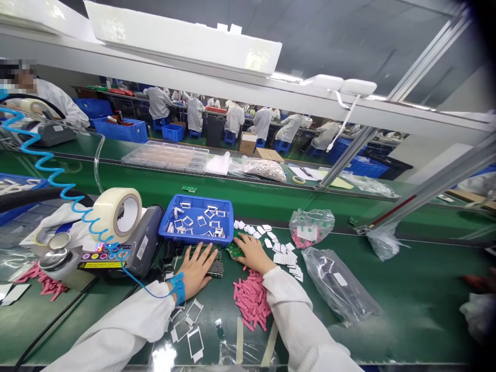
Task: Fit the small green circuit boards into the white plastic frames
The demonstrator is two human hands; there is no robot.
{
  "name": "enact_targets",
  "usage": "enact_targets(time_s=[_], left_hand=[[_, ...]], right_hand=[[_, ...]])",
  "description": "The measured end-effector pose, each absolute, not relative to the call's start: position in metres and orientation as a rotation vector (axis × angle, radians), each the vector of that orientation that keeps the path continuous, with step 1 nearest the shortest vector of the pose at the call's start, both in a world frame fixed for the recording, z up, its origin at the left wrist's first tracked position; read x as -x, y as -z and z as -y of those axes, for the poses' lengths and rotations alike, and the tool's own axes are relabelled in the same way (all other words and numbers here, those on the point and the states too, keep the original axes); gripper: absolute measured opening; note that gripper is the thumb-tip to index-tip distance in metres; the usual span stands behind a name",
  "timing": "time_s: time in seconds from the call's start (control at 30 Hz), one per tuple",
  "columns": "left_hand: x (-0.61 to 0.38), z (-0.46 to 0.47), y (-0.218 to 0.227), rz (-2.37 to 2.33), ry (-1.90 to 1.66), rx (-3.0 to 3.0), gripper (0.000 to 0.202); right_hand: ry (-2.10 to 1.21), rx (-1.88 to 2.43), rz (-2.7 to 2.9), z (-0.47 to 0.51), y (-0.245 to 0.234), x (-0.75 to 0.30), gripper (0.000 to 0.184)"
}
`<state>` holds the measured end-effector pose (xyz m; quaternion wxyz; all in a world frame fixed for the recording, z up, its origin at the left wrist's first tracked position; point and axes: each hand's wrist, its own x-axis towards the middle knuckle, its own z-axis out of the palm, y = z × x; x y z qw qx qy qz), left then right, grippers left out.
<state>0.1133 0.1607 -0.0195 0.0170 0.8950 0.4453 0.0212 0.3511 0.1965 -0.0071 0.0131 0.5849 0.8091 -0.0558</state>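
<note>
My left hand lies with its fingers spread beside and partly over a row of thin black strips. A blue wrist strap with a coiled cord is on that wrist. My right hand reaches over some green circuit boards, its fingers apart and touching them; the palm side is hidden. Below the right wrist is a heap of pink strips. White rectangular pieces lie scattered to the right of that hand. White frames rest on the green bench near my left forearm.
A blue tray of white frames stands behind my hands. To the left is a tape dispenser with a big tape roll and a metal-topped bottle. Plastic bags lie to the right. Co-workers sit beyond the shelf.
</note>
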Motion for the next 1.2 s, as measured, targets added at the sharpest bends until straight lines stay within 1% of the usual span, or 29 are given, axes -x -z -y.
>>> enact_targets(time_s=[0.1, 0.2, 0.4, 0.57, 0.77, 0.87, 1.03, 1.2], left_hand=[[-0.113, -0.161, 0.020, -1.388, -0.070, -2.777, 0.069], [-0.112, -0.160, 0.019, -1.375, -0.076, -2.779, 0.068], [-0.111, -0.160, 0.013, -1.372, -0.119, -2.778, 0.064], [-0.106, -0.162, 0.011, -1.389, -0.150, -2.743, 0.068], [-0.101, -0.163, 0.014, -1.404, -0.173, -2.687, 0.071], [-0.101, -0.164, 0.017, -1.403, -0.172, -2.661, 0.071], [-0.096, -0.167, 0.020, -1.362, -0.162, -2.643, 0.071], [-0.086, -0.170, 0.021, -1.305, -0.153, -2.643, 0.066]], right_hand=[[0.149, -1.815, -2.542, -0.196, 0.004, -0.348, 0.041], [0.135, -1.839, -2.552, -0.194, 0.002, -0.346, 0.034], [0.240, -1.783, -2.641, -0.188, -0.011, -0.363, 0.033], [0.371, -1.785, -2.706, -0.167, -0.029, -0.371, 0.039], [0.562, -1.753, -2.774, -0.128, -0.059, -0.360, 0.030], [0.663, -1.605, -2.823, -0.116, -0.070, -0.342, 0.028], [0.731, -1.258, -2.882, -0.119, -0.063, -0.303, 0.031], [0.589, -1.223, -2.888, -0.134, -0.045, -0.286, 0.023]])
